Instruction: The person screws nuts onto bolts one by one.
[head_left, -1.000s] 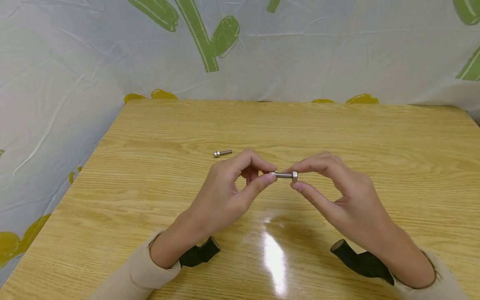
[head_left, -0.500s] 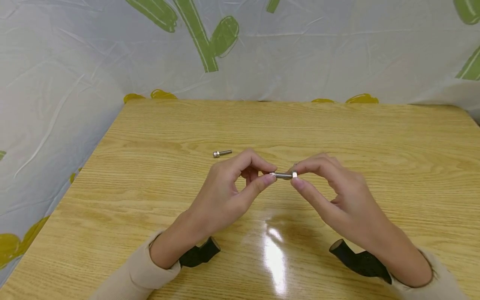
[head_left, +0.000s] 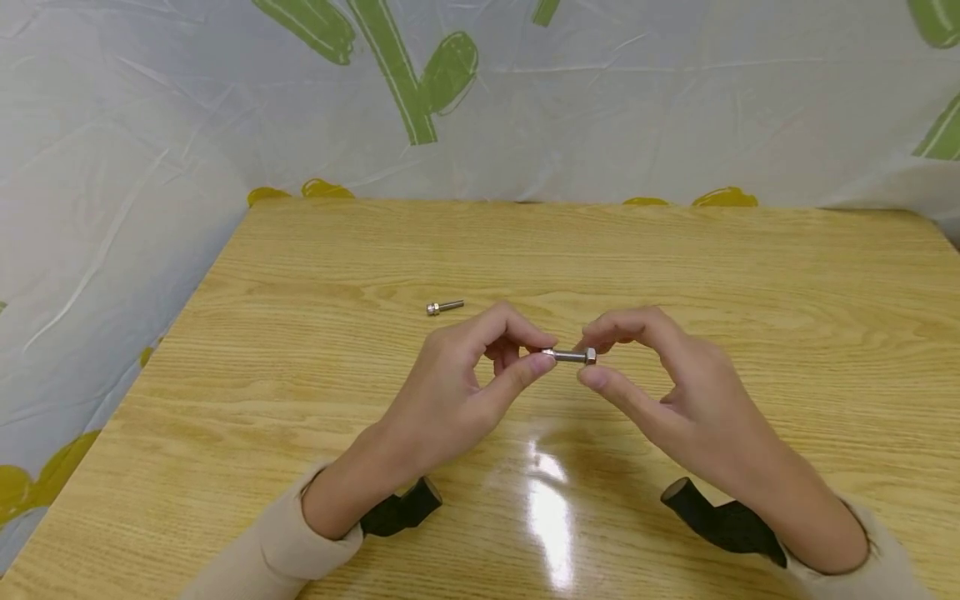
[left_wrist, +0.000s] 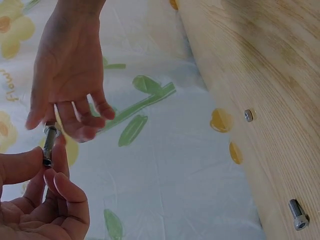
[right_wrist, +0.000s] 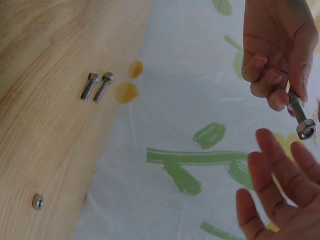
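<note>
My left hand (head_left: pixel 457 392) pinches a silver bolt (head_left: pixel 570 356) by its head end, between thumb and index finger. The bolt lies roughly level above the table, its shank pointing right. A hex nut (head_left: pixel 591 357) sits on the far end of the shank, plain to see in the right wrist view as well. My right hand (head_left: pixel 675 400) is around that nut with thumb and fingers spread apart, the thumb tip just below it. In the left wrist view, the bolt's head (left_wrist: pixel 47 162) is between the left fingertips. The left fingers cover part of the head.
Behind the left hand, a bolt (head_left: pixel 445 307) lies on the wooden table (head_left: pixel 300 250). Two bolts show side by side in the right wrist view, the nearer one (right_wrist: pixel 89 86) included. A loose nut (right_wrist: pixel 38 202) lies apart from them. A patterned sheet (head_left: pixel 600 108) hangs behind the table.
Half a second ago my right thumb and index finger were at the nut; now they have spread away from it. The bolt has shifted slightly down and right with my left hand.
</note>
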